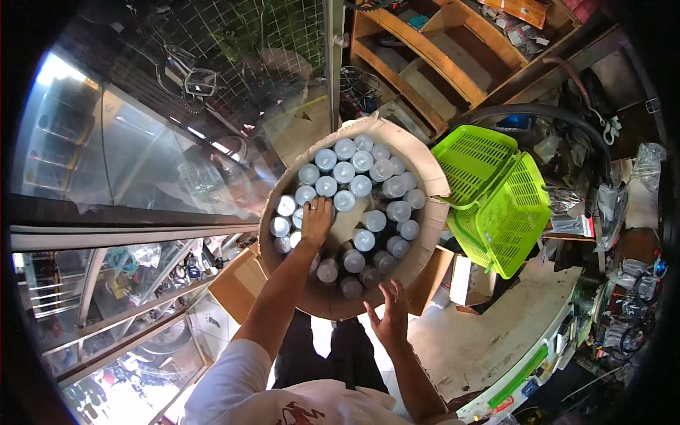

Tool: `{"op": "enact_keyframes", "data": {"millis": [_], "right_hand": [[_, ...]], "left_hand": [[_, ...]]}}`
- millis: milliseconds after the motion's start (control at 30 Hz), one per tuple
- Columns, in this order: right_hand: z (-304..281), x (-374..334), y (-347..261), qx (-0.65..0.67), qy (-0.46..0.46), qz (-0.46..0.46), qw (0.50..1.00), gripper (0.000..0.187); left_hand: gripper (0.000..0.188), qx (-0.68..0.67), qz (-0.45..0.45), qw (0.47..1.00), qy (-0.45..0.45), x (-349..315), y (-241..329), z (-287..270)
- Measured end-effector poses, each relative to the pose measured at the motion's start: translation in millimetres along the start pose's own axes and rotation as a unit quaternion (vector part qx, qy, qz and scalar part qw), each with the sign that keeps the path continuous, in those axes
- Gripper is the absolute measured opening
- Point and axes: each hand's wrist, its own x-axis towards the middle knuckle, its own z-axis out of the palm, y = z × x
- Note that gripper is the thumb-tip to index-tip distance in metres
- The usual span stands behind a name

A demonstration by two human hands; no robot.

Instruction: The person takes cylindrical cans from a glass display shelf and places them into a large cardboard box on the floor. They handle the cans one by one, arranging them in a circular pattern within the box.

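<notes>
A round cardboard drum [419, 248] stands in front of me. Inside are several upright cylindrical cans [343, 172] with pale, translucent round tops. My left hand [316, 221] reaches into the drum's left part, its fingers curled down round the top of one can; the hand covers most of that can. My right hand [390, 319] is at the near rim, palm turned up, with fingers spread and nothing in them. Between the cans, a strip of the drum's pale bottom [347, 225] shows.
Right of the drum are green plastic baskets [500, 212] and an open carton [471, 283]. A wooden shelf unit [439, 53] stands at the back, a glass-panelled case [134, 156] on the left. Packaged goods [630, 297] line the far right.
</notes>
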Motion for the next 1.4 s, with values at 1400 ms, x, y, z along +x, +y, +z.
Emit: {"op": "enact_keyframes", "data": {"millis": [1400], "right_hand": [[184, 45, -870, 0.013, -0.018, -0.569, 0.822, 0.062]], "left_hand": [[0.029, -0.241, -0.412, 0.735, 0.481, -619, -312, -478]]}}
